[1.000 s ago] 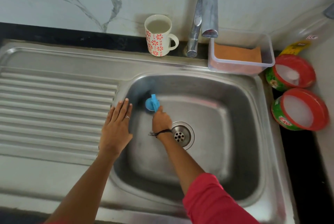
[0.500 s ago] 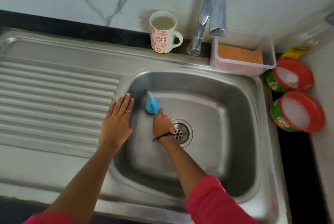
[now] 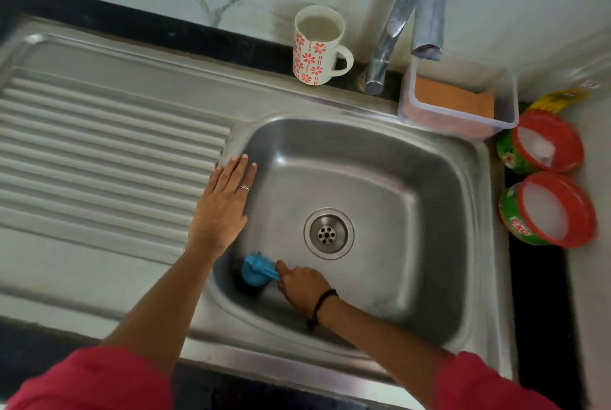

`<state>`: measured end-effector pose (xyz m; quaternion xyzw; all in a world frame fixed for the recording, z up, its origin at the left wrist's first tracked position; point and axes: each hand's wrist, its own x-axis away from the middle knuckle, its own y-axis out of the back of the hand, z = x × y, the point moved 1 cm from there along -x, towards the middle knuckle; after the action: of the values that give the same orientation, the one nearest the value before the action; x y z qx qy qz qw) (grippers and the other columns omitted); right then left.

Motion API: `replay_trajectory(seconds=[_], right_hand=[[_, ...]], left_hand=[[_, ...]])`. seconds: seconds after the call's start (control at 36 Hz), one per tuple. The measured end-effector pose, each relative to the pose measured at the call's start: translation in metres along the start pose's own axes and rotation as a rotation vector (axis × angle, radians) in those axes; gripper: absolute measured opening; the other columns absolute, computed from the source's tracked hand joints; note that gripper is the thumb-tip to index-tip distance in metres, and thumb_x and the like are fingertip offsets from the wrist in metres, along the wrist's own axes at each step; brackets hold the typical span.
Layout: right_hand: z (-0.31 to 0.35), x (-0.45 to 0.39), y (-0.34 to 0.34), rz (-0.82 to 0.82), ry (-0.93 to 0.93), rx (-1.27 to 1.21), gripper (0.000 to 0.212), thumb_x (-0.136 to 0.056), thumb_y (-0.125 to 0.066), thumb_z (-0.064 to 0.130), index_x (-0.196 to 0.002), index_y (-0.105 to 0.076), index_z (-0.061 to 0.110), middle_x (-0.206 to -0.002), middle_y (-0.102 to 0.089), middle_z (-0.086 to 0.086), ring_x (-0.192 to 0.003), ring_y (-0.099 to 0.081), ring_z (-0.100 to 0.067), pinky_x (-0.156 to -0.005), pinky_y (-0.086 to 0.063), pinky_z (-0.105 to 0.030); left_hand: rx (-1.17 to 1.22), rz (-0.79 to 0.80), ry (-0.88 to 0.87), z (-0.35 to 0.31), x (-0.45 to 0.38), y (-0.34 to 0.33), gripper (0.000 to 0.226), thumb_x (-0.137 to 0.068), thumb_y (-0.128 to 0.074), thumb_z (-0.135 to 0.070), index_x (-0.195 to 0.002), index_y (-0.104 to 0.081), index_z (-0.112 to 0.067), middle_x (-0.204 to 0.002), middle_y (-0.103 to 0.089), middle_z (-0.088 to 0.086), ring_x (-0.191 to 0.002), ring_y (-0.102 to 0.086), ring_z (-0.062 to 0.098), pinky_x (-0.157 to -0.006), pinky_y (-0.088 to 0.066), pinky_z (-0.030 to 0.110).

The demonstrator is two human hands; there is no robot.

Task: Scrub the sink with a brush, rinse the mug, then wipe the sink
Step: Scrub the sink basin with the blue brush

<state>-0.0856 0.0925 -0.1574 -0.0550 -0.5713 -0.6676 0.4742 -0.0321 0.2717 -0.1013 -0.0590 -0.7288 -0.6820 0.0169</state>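
My right hand (image 3: pixel 302 285) grips a blue brush (image 3: pixel 256 272) and presses it against the near left corner of the steel sink (image 3: pixel 406 211) bowl. The brush's dark bristles face the sink wall. My left hand (image 3: pixel 223 208) lies flat, fingers spread, on the sink's left rim beside the ribbed drainboard (image 3: pixel 99 165). A white mug (image 3: pixel 315 45) with red flowers stands upright on the back ledge, left of the tap (image 3: pixel 406 16), and holds cloudy liquid. The drain (image 3: pixel 328 233) sits in the middle of the bowl.
A clear plastic tub (image 3: pixel 463 118) holding an orange sponge stands on the rim under the tap spout. Two round red-rimmed tubs (image 3: pixel 545 145) (image 3: pixel 550 211) of white paste sit on the dark counter to the right. A marble wall rises behind.
My right hand has dragged the brush from the far left of the bowl to the near left corner. The left hand stays on the rim. The view has tilted downward slightly.
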Motion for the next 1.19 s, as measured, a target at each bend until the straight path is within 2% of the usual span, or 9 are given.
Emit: replay_trajectory(seconds=[0.11,0.28,0.53,0.69,0.81,0.92,1.03,1.11,1.19], right_hand=[[-0.011,-0.036,0.026,-0.134,-0.076,0.030,0.038,-0.101,-0.027,0.016,-0.138,-0.032,0.007,-0.116,-0.061,-0.021,-0.105,-0.060,-0.037,-0.084,-0.045,-0.043],[-0.060,-0.081,0.090,-0.342,-0.442,-0.057,0.037,-0.100,-0.025,0.012,-0.135,-0.034,0.004,-0.116,-0.060,-0.018,-0.103,-0.060,-0.035,-0.083,-0.046,-0.041],[-0.026,0.006,0.012,-0.025,0.047,0.190,0.045,-0.101,-0.025,0.015,-0.146,-0.020,0.009,-0.114,-0.061,-0.019,-0.099,-0.061,-0.035,-0.082,-0.046,-0.042],[-0.055,-0.034,0.035,-0.167,-0.186,0.135,0.043,-0.101,-0.025,0.014,-0.143,-0.026,0.008,-0.117,-0.060,-0.019,-0.103,-0.061,-0.034,-0.083,-0.047,-0.041],[-0.073,-0.052,0.060,-0.306,-0.418,0.029,0.043,-0.099,-0.027,0.011,-0.142,-0.025,0.005,-0.113,-0.061,-0.018,-0.099,-0.061,-0.033,-0.080,-0.047,-0.040],[-0.050,-0.027,0.033,-0.143,-0.200,0.067,0.043,-0.102,-0.022,0.016,-0.144,-0.025,0.009,-0.117,-0.059,-0.022,-0.103,-0.060,-0.035,-0.084,-0.044,-0.042],[-0.024,0.016,-0.001,-0.004,0.076,0.167,0.047,-0.100,-0.028,0.014,-0.146,-0.021,0.008,-0.115,-0.060,-0.022,-0.100,-0.060,-0.037,-0.081,-0.045,-0.044],[-0.029,0.009,0.005,-0.039,0.024,0.174,0.045,-0.100,-0.027,0.012,-0.145,-0.022,0.007,-0.115,-0.061,-0.021,-0.101,-0.061,-0.036,-0.081,-0.045,-0.043],[-0.053,-0.013,0.027,-0.155,-0.181,0.079,0.043,-0.101,-0.026,0.014,-0.143,-0.026,0.008,-0.115,-0.062,-0.019,-0.102,-0.062,-0.035,-0.082,-0.047,-0.042]], left_hand=[[-0.004,-0.019,0.000,0.000,0.000,-0.002,0.093,-0.066,-0.073,-0.005,-0.146,-0.026,-0.007,-0.154,-0.022,0.013,-0.144,-0.015,0.025,-0.118,-0.008,0.039],[-0.010,-0.040,-0.025,0.003,-0.002,-0.008,0.097,-0.055,-0.077,-0.004,-0.143,-0.036,-0.005,-0.150,-0.031,0.015,-0.140,-0.027,0.029,-0.115,-0.021,0.043],[-0.047,0.015,0.017,-0.002,-0.001,-0.002,0.087,-0.081,-0.058,-0.012,-0.150,-0.005,-0.010,-0.158,0.000,0.008,-0.146,0.005,0.021,-0.119,0.003,0.036],[-0.021,-0.019,-0.004,0.001,-0.002,-0.006,0.091,-0.063,-0.071,-0.004,-0.145,-0.030,-0.004,-0.153,-0.024,0.013,-0.143,-0.019,0.027,-0.118,-0.011,0.040],[-0.024,-0.014,0.004,0.000,-0.002,-0.005,0.091,-0.065,-0.070,-0.004,-0.146,-0.027,-0.004,-0.154,-0.022,0.012,-0.144,-0.016,0.025,-0.118,-0.008,0.039],[-0.022,0.007,0.020,0.000,-0.004,-0.003,0.091,-0.062,-0.071,-0.004,-0.144,-0.030,-0.002,-0.153,-0.024,0.014,-0.143,-0.019,0.026,-0.117,0.002,0.032],[-0.033,0.024,0.042,-0.003,-0.002,-0.001,0.085,-0.077,-0.060,-0.010,-0.149,-0.014,-0.007,-0.158,-0.005,0.008,-0.146,0.001,0.020,-0.115,0.014,0.030],[-0.015,0.016,0.041,-0.002,-0.002,0.001,0.086,-0.077,-0.062,-0.010,-0.149,-0.015,-0.007,-0.157,-0.006,0.008,-0.146,0.001,0.020,-0.114,0.016,0.029],[-0.010,0.047,0.033,-0.001,-0.003,0.000,0.089,-0.073,-0.067,-0.010,-0.148,-0.019,-0.006,-0.157,-0.010,0.009,-0.146,-0.002,0.020,-0.114,0.013,0.030]])
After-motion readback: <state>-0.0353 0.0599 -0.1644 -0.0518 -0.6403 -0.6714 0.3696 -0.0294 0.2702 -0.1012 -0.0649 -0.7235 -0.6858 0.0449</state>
